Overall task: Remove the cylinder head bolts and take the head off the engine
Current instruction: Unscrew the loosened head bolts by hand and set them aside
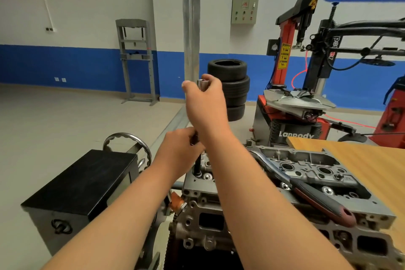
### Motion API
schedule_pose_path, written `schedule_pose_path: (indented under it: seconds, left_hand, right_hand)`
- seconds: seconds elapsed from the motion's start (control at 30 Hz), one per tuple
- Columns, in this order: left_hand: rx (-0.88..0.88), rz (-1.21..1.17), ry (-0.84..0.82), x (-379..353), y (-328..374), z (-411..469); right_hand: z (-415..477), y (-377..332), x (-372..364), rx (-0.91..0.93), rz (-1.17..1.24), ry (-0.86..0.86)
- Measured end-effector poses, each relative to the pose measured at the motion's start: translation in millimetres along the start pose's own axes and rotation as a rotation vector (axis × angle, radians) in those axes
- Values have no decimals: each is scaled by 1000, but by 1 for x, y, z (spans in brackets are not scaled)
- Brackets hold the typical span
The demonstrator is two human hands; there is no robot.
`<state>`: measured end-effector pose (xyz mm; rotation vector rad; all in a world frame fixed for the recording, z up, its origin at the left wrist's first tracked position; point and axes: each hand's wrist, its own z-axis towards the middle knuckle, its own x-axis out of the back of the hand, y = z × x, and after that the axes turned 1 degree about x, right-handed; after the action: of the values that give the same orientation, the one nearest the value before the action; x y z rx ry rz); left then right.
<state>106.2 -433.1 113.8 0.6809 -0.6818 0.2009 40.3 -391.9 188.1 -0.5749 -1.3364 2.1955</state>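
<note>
The grey aluminium cylinder head [311,173] sits on the engine block [241,230] at the lower right. My left hand [182,149] grips the top of a long dark bolt [198,165] that stands upright in a hole at the head's near left corner. Above it, my right hand [206,98] is raised and pinches a shiny silver socket [202,84] between fingers and thumb. A ratchet wrench [306,190] with a red and black handle lies across the top of the head.
A black metal box [81,182] with a steel handwheel [127,144] stands left of the engine. A wooden tabletop [372,158] lies to the right. Behind are stacked tyres [232,85], a red tyre changer [293,98] and a grey press frame [135,59].
</note>
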Motion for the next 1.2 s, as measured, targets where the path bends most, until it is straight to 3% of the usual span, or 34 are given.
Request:
schedule_pose_path:
  seconds: [0.07,0.13,0.23,0.3,0.33,0.4,0.47,0.53,0.57,0.67,0.7,0.77,0.83,0.9,1.03,1.2]
  left_hand:
    - [-148,373,78,2,6,-3]
    - [-52,316,33,-5,-2,7]
    - [274,-485,-262,-8,1,19]
    - [424,-939,-529,-10,4,24]
    - [464,-990,-584,-11,5,25]
    - [494,-906,-480,-19,12,25]
    - [521,-766,-208,-28,21,20]
    - [543,-695,55,-36,25,14]
    - [545,-667,92,-38,24,11]
    - [503,-543,31,-34,23,3]
    - [488,-496,-25,-30,22,2]
    - [445,-496,-165,-15,17,1]
    - [347,-547,-330,0,7,1]
    - [234,-394,-396,9,-3,3]
    - [239,-187,-193,5,-6,5]
    - [295,-79,28,-4,3,3]
  right_hand:
    - [-1,4,-10,15,-72,38]
    - [11,2,-6,7,-126,-8]
    - [31,-1,13,-207,123,-521]
    - [35,-2,26,-275,235,-642]
    - [36,-4,29,-304,238,-622]
    - [35,-4,31,-270,90,-461]
    - [23,-6,22,-147,-107,-230]
    - [10,0,3,-47,-132,-100]
    - [4,5,-8,-5,-120,-81]
    - [13,5,-11,79,-130,-37]
    - [24,3,-1,-10,-71,-162]
    - [39,-4,19,-245,168,-581]
    - [44,-5,31,-308,284,-732]
    - [41,-3,30,-290,154,-600]
    - [22,8,30,124,-496,-100]
    - [11,12,38,215,-621,-65]
